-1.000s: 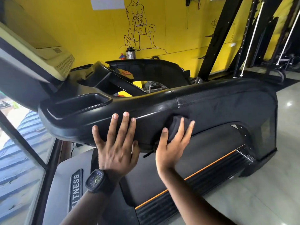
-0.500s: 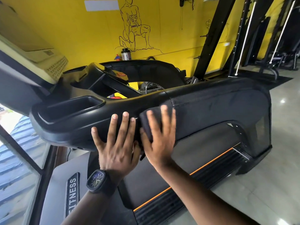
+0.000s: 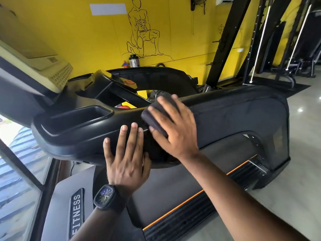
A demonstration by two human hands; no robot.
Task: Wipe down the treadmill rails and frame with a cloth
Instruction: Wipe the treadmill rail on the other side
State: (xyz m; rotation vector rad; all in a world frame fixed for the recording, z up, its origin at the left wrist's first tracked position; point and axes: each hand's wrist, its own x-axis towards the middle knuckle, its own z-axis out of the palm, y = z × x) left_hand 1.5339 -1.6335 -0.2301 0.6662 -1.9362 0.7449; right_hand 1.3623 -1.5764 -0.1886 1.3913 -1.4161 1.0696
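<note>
Head view: slid the dark folded cloth [image 3: 151,116] up and leftwards against half a second ago, onto the top edge of the treadmill side rail [image 3: 234,115]. Pressing it there with the right hand [image 3: 177,133], fingers straight and spread, clamped on nothing. Keeping the left hand [image 3: 128,162] flat on the rail's lower curve as before, fingers straight, slightly apart, just beside the cloth. Around: recessed tray [image 3: 83,115] to the left, wristwatch [image 3: 106,197], belt [image 3: 165,188] below, bottle [image 3: 134,60] by the yellow wall [image 3: 86,40].

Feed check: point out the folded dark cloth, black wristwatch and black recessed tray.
folded dark cloth [image 3: 152,120]: head view, exposed left end.
black wristwatch [image 3: 106,197]: head view, dial.
black recessed tray [image 3: 83,116]: head view, inside.
</note>
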